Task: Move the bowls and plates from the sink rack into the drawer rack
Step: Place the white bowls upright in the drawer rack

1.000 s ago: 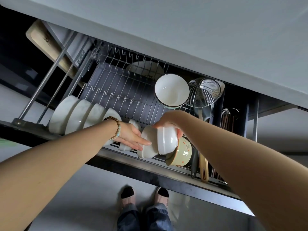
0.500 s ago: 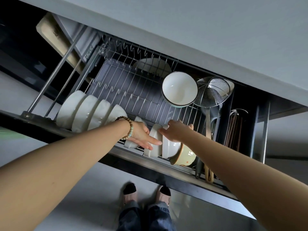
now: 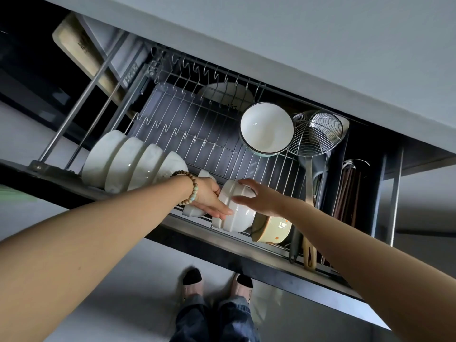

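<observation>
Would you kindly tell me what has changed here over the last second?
The right hand lowered the two nested white ceramic bowls into the wire drawer rack beside the cream flowered bowl, then let go, fingers spread. The left hand still steadies them. The row of white bowls stayed put.

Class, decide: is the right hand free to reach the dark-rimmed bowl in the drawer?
Probably yes: the right hand is open, gripping nothing, and only bare rack wires lie between it and the dark-rimmed bowl.
</observation>
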The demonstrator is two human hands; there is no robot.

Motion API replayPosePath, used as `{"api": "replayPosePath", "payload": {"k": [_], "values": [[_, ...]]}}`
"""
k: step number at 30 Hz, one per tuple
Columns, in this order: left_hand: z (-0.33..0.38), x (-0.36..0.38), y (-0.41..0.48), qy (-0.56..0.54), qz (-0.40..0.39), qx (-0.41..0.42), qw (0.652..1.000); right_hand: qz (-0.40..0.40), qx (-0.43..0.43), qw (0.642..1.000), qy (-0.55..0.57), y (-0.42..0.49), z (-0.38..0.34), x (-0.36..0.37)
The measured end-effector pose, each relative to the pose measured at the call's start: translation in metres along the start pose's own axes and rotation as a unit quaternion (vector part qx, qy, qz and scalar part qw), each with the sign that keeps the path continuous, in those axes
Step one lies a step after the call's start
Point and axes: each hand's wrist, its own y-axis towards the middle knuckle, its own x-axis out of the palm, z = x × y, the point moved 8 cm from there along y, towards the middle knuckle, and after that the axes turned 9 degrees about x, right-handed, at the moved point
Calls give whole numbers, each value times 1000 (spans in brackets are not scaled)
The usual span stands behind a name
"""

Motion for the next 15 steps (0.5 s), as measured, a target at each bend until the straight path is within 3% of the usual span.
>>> {"api": "replayPosePath", "payload": {"k": [6, 15], "values": [[5, -2, 0, 8, 32, -3, 999, 16, -52, 987, -151, -7, 10, -12], [1, -3, 11, -34, 35, 26, 998, 2, -83, 982, -171, 5, 9, -4]]}}
